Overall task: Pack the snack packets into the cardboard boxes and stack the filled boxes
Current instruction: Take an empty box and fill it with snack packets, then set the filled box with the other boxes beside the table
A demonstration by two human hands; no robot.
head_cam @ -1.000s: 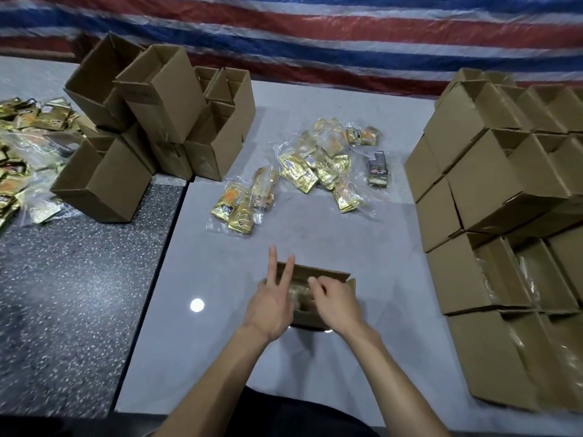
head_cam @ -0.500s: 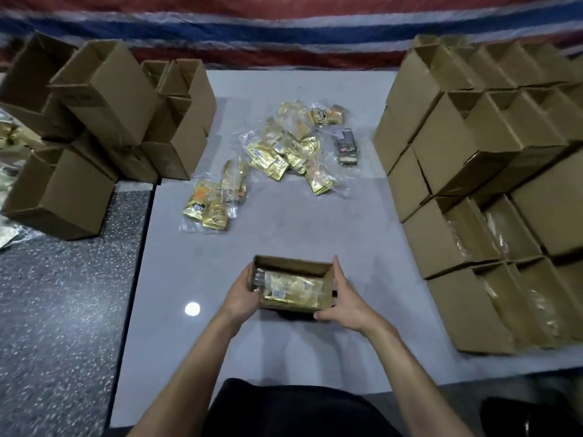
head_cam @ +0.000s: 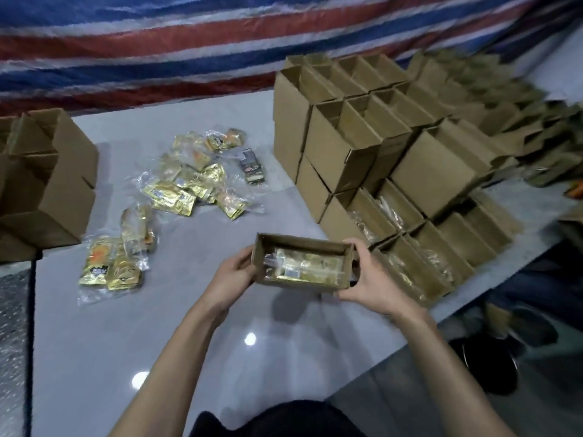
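An open cardboard box (head_cam: 303,244) with gold snack packets (head_cam: 309,268) inside hangs just above the grey table (head_cam: 189,326). My left hand (head_cam: 232,279) grips its left end and my right hand (head_cam: 367,279) grips its right end. Directly right of the box is the stack of filled boxes (head_cam: 410,247), their open tops showing packets. More boxes (head_cam: 340,137) are piled in layers behind them. Loose gold packets (head_cam: 186,187) in clear wrap lie on the table beyond the box, and another bunch of packets (head_cam: 113,263) lies to the left.
Empty open boxes (head_cam: 47,184) stand at the left edge. A small dark packet (head_cam: 250,167) lies near the stack. A striped tarpaulin (head_cam: 189,42) hangs behind the table. The table's right edge drops to the floor, where shoes (head_cam: 492,367) sit.
Both hands took hold of the box ends and lifted the box off the table, carrying it right toward the stack. The view has swung to the right.
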